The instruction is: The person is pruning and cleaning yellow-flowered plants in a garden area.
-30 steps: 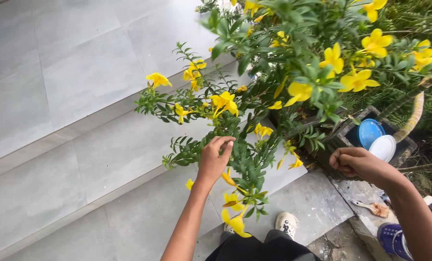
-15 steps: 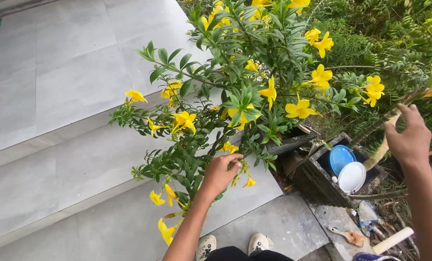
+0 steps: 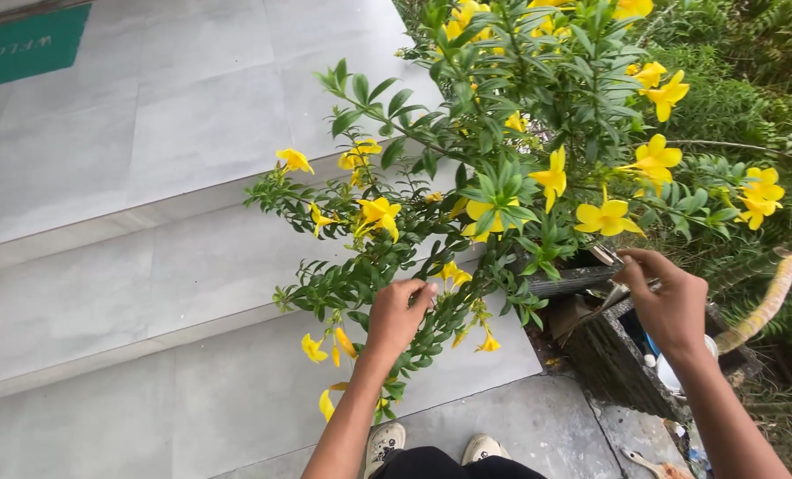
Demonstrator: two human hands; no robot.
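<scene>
Both hands (image 3: 396, 315) grip the yellow-flowered shrub (image 3: 502, 177)

The left hand (image 3: 397, 317) holds a leafy branch (image 3: 360, 284) of a bush with yellow flowers (image 3: 605, 217). The right hand (image 3: 668, 302) pinches a thin stem near a dark stone planter (image 3: 613, 364). Grey tiled steps (image 3: 148, 293) lie under the bush. White shoes (image 3: 385, 443) show below.

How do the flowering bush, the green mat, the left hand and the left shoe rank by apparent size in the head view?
1. Flowering bush
2. Green mat, though cut off by the frame edge
3. Left hand
4. Left shoe, partly hidden, so its rank is unsure
</scene>
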